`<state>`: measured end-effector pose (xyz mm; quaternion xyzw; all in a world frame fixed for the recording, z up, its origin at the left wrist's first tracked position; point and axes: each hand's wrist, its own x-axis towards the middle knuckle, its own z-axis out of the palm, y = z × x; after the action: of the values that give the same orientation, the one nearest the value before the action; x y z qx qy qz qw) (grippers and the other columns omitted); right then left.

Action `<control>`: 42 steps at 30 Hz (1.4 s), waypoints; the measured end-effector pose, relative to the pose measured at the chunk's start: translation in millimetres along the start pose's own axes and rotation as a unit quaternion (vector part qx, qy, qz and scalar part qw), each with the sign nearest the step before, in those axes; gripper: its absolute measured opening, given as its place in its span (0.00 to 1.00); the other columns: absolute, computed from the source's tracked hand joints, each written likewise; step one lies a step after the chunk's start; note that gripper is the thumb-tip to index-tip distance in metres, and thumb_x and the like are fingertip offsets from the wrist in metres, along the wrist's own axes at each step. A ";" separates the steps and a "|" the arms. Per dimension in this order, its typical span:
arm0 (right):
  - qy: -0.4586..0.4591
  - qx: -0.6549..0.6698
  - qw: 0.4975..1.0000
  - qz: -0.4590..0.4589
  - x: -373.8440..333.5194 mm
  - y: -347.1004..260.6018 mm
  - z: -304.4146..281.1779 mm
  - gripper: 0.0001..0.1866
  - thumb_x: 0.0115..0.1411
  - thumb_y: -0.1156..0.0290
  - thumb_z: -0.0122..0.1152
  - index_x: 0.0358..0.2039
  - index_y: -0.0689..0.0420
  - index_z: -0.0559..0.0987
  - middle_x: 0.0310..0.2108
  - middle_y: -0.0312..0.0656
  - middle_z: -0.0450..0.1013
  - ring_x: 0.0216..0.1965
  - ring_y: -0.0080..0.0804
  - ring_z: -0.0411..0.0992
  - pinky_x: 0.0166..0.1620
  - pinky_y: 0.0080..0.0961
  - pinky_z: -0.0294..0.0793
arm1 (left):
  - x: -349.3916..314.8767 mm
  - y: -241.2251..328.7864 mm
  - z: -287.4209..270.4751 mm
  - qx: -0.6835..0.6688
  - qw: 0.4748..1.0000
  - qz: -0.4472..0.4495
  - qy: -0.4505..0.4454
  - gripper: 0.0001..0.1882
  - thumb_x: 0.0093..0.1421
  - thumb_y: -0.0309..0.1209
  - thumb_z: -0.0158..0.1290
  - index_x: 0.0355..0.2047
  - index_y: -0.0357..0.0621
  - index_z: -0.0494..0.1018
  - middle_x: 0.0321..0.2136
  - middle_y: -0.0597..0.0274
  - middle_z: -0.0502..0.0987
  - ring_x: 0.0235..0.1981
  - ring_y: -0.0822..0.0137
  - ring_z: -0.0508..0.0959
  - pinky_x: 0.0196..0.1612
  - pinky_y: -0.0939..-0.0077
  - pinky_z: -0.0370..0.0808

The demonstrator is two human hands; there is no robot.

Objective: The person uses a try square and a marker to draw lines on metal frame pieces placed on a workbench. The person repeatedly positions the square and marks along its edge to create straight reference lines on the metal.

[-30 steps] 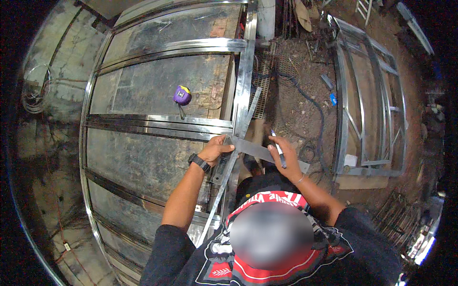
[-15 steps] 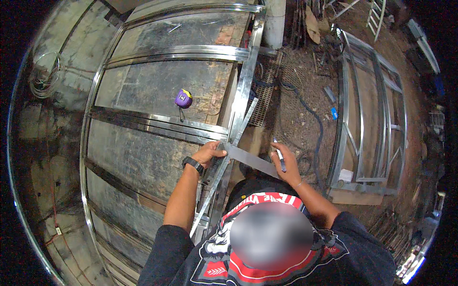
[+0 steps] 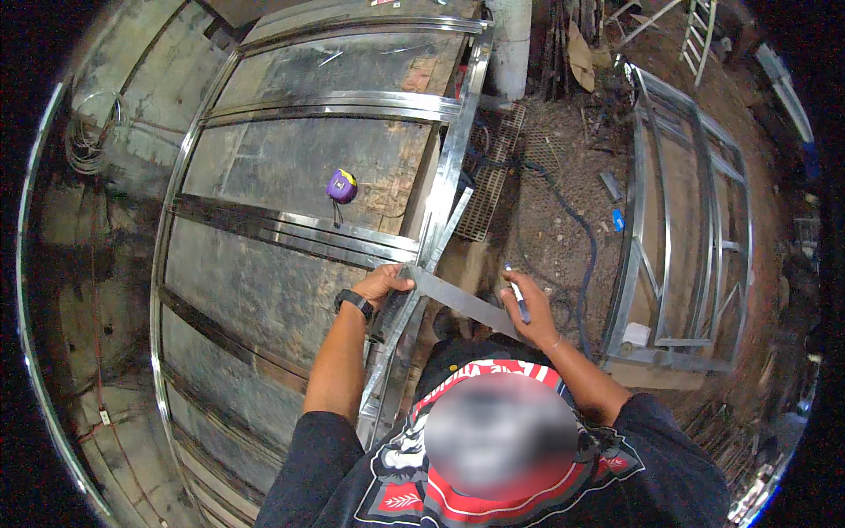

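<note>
My left hand (image 3: 384,288), with a black watch at the wrist, grips the near end of a flat metal square (image 3: 466,305) between thumb and fingers. The grey blade of the square reaches right and passes under my right hand (image 3: 531,310). That hand is closed around a white marker pen (image 3: 518,299) with a dark end, held apart from the metal. Beneath the square a long, narrow metal strip (image 3: 454,228) runs slantwise along the edge of the shiny metal frame (image 3: 446,180). My left fingers hide part of the square's end.
A purple and yellow tape measure (image 3: 341,186) lies on the dark board (image 3: 282,167) within the frame. A second metal frame (image 3: 666,220) lies at the right. A dark hose (image 3: 581,216) winds across the ground between them, beside a perforated metal grate (image 3: 490,189).
The view has shifted slightly. Both hands keep almost the same hold and place, with the square and the marker pen still in them.
</note>
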<state>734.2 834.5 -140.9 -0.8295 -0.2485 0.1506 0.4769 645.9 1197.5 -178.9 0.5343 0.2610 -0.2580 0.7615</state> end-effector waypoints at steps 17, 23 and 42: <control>-0.024 -0.093 0.991 -0.088 -47.0 -16.6 46.8 0.30 0.53 0.66 0.72 0.58 0.51 0.75 0.48 0.51 0.70 0.50 0.56 0.74 0.50 0.47 0.77 | -3.4 1.5 -19.7 -0.162 0.981 -0.023 -0.100 0.29 0.69 0.54 0.56 0.53 0.38 0.77 0.43 0.58 0.84 0.41 0.64 0.84 0.49 0.67 0.79; -0.050 -0.087 0.994 -0.046 -68.5 -34.2 49.7 0.30 0.53 0.66 0.73 0.57 0.52 0.76 0.48 0.51 0.71 0.50 0.57 0.74 0.51 0.44 0.76 | -16.9 -1.4 -6.7 -0.092 0.993 -0.044 -0.057 0.41 0.67 0.67 0.49 0.52 0.35 0.78 0.40 0.57 0.84 0.40 0.63 0.83 0.48 0.68 0.78; 0.009 -0.066 0.996 -0.066 -74.3 -14.3 77.2 0.28 0.55 0.67 0.72 0.57 0.53 0.75 0.48 0.53 0.70 0.51 0.57 0.73 0.51 0.45 0.78 | -21.3 -20.8 -11.3 -0.045 0.992 -0.039 -0.113 0.25 0.59 0.34 0.70 0.53 0.38 0.77 0.42 0.59 0.85 0.39 0.64 0.86 0.48 0.66 0.83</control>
<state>631.1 854.5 -166.1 -0.8425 -0.3076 0.0950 0.4319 615.0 1204.5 -181.9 0.4560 0.2049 -0.3340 0.7991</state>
